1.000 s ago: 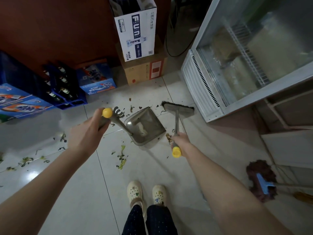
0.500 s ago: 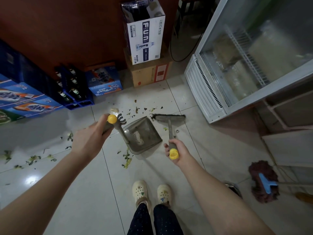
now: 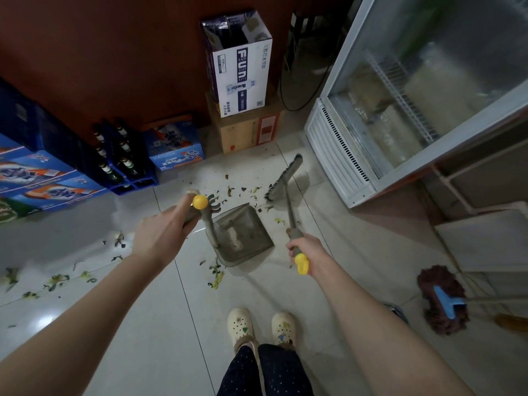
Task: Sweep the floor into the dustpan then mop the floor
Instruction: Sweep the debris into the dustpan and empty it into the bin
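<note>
The floor [image 3: 137, 332] is open along its near edge and left side, strewn with scraps [image 3: 217, 277]. Its far edge is blocked by stacked boxes [image 3: 243, 81], a bottle crate [image 3: 123, 167] and cartons [image 3: 43, 178]; a fridge [image 3: 357, 155] walls the right side, a mop [image 3: 440, 298] lying at the near right corner

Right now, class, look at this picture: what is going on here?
A person stands on a pale tiled floor, sweeping. The left hand holds the long handle of a grey plastic dustpan resting on the tiles. The right hand grips a grey yellow-tipped broom, its bristle head angled beside dark and green scraps near the pan's mouth. A brown mop lies aside, untouched.
</note>
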A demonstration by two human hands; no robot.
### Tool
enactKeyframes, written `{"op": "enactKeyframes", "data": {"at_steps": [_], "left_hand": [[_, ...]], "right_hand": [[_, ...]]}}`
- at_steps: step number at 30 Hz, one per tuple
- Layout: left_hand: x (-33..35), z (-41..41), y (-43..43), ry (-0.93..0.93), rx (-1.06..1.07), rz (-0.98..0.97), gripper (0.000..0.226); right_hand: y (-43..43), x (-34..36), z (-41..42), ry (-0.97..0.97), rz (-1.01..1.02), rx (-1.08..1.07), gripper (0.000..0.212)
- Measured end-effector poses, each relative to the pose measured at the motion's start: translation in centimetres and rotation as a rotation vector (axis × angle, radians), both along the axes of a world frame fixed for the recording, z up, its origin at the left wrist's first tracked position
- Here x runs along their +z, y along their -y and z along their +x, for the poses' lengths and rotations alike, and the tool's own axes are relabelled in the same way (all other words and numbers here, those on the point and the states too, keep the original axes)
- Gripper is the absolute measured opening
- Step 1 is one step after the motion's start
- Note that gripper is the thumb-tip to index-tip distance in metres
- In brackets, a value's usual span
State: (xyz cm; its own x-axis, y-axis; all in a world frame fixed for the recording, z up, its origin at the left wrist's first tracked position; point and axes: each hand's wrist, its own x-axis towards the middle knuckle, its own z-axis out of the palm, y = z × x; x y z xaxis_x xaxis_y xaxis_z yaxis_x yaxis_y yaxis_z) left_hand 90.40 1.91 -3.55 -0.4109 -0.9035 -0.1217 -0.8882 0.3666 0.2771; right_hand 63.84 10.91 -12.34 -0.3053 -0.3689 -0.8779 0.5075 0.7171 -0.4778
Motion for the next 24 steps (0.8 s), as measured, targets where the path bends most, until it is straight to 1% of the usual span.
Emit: {"op": "enactKeyframes", "data": {"at_steps": [4, 5, 6, 9, 13, 15, 18, 21, 24], "left_hand": [[1.2, -1.0, 0.0, 0.053, 0.005, -0.028, 0.029], [1.5, -1.3, 0.0, 0.067, 0.016, -0.031, 0.029], [1.7, -1.6, 0.0, 0.071, 0.031, -0.031, 0.03], [1.9, -2.4, 0.2, 0.057, 0.083, -0.027, 0.035], [1.8, -4.1, 0.6, 0.055, 0.154, -0.023, 0.035], [1.8, -4.9, 0.8, 0.046, 0.2, -0.019, 0.036], [1.4, -6.1, 1.3, 0.049, 0.244, -0.016, 0.036], [0.9, -7.3, 1.9, 0.059, 0.275, -0.017, 0.033], [0.5, -8.2, 2.6, 0.06, 0.31, -0.023, 0.033]], "right_hand": [[-1.1, 1.3, -1.9, -0.175, 0.027, 0.164, 0.07], [-1.2, 1.6, -2.6, -0.21, 0.031, 0.194, 0.078], [-1.2, 1.7, -3.3, -0.244, 0.035, 0.226, 0.081], [-0.7, 1.7, -5.9, -0.382, 0.034, 0.341, 0.075], [0.7, 1.2, -10.1, -0.593, 0.01, 0.483, 0.06], [2.1, 0.9, -12.3, -0.666, 0.02, 0.561, 0.055], [4.2, 0.5, -15.0, -0.739, 0.07, 0.697, 0.05], [5.9, -0.5, -17.0, -0.82, 0.135, 0.856, 0.051], [7.9, -1.5, -18.4, -0.822, 0.181, 0.92, 0.053]]}}
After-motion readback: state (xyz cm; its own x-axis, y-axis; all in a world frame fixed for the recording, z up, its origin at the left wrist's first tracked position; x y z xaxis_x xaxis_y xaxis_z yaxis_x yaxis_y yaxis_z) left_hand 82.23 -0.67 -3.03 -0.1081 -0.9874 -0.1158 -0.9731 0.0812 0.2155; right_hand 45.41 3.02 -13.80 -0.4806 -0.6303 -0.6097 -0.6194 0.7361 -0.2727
